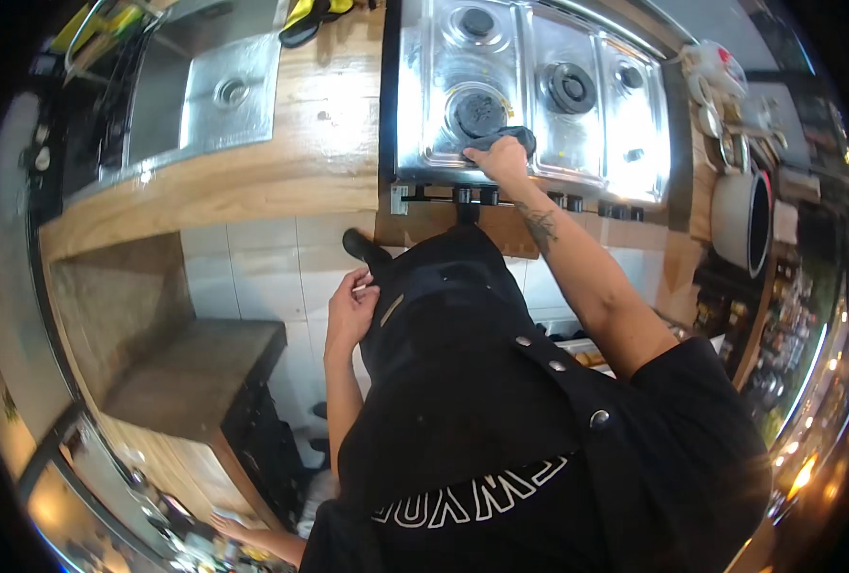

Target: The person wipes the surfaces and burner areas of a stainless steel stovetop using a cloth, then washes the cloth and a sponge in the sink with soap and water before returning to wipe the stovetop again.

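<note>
My right hand (503,161) grips a dark cloth (517,135) and presses it on the steel gas stove (410,129), at the front edge of the near-left burner (480,114). A few yellowish specks lie around that burner. Part of the cloth is hidden under my fingers. My left hand (353,304) hangs beside my thigh in front of the black apron (453,301), its fingers loosely bent with nothing seen in them. Black control knobs (489,195) line the stove's front, below my right wrist.
A steel sink (260,71) is set into the wooden counter (331,129) at left, with a black and yellow item (310,25) behind it. Right of the stove stand a large pot (736,222) and several utensils. Another person's hand (231,526) shows at lower left.
</note>
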The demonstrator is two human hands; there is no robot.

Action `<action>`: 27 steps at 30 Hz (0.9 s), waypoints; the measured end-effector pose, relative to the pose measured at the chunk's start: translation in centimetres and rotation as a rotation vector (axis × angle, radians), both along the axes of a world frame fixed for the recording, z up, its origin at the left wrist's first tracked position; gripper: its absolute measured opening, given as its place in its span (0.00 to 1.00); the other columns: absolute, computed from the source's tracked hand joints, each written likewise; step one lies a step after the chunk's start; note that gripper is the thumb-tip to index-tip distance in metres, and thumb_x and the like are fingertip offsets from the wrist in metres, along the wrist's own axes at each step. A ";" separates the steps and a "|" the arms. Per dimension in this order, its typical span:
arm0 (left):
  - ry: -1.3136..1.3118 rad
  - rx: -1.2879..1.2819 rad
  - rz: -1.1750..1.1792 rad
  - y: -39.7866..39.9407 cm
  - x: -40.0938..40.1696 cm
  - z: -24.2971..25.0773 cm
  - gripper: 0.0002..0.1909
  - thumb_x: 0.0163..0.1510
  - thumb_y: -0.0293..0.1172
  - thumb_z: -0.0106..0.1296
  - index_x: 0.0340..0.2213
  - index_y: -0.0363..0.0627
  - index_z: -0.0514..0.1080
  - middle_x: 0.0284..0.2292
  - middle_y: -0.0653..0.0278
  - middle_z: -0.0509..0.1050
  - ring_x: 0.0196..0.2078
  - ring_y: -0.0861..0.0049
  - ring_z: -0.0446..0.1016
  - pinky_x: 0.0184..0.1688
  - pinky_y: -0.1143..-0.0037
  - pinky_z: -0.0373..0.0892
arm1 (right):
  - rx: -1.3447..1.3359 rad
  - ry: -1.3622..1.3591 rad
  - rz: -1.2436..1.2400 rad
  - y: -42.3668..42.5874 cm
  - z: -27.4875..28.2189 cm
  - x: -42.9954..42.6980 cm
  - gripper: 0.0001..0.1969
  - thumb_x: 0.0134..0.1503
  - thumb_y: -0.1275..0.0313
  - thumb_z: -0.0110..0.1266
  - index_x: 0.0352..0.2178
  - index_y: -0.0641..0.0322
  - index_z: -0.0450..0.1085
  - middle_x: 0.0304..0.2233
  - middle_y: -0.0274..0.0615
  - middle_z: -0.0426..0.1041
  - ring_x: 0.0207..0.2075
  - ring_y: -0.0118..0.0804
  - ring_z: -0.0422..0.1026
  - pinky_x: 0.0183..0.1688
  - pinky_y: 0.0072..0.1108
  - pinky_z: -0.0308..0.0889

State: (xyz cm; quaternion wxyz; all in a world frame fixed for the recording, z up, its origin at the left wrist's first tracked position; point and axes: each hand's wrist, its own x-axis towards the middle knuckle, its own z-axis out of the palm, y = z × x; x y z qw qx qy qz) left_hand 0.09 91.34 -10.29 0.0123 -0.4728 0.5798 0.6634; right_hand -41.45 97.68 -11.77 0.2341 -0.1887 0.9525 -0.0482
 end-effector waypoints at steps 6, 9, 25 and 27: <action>-0.040 0.011 -0.091 -5.7 4.5 0.8 0.25 0.60 0.25 0.57 0.58 0.37 0.68 0.51 0.54 0.76 0.46 0.75 0.77 0.51 0.75 0.72 | 0.135 0.100 -0.443 -3.7 3.7 5.7 0.40 0.44 0.44 0.73 0.50 0.65 0.76 0.58 0.55 0.67 0.63 0.57 0.63 0.63 0.52 0.55; -0.017 0.017 -0.087 -7.5 5.8 -0.2 0.25 0.60 0.25 0.57 0.58 0.37 0.68 0.51 0.55 0.76 0.46 0.76 0.77 0.50 0.75 0.72 | 0.095 0.228 -0.379 -3.3 2.5 6.5 0.37 0.47 0.47 0.71 0.50 0.67 0.75 0.58 0.56 0.64 0.62 0.61 0.60 0.62 0.52 0.57; -0.060 -0.005 -0.141 -10.0 6.3 -0.4 0.25 0.60 0.27 0.59 0.57 0.37 0.68 0.51 0.51 0.77 0.47 0.71 0.79 0.51 0.73 0.74 | -0.302 0.072 -0.174 -9.7 -2.8 10.3 0.17 0.50 0.66 0.60 0.35 0.71 0.79 0.41 0.67 0.76 0.46 0.64 0.76 0.52 0.41 0.73; -0.071 -0.008 -0.138 -10.5 6.0 -0.4 0.25 0.60 0.26 0.59 0.57 0.36 0.68 0.51 0.51 0.77 0.47 0.71 0.79 0.51 0.73 0.74 | -0.374 -0.006 -0.292 -10.7 0.1 11.0 0.16 0.50 0.67 0.60 0.36 0.72 0.79 0.40 0.69 0.77 0.45 0.64 0.78 0.50 0.39 0.75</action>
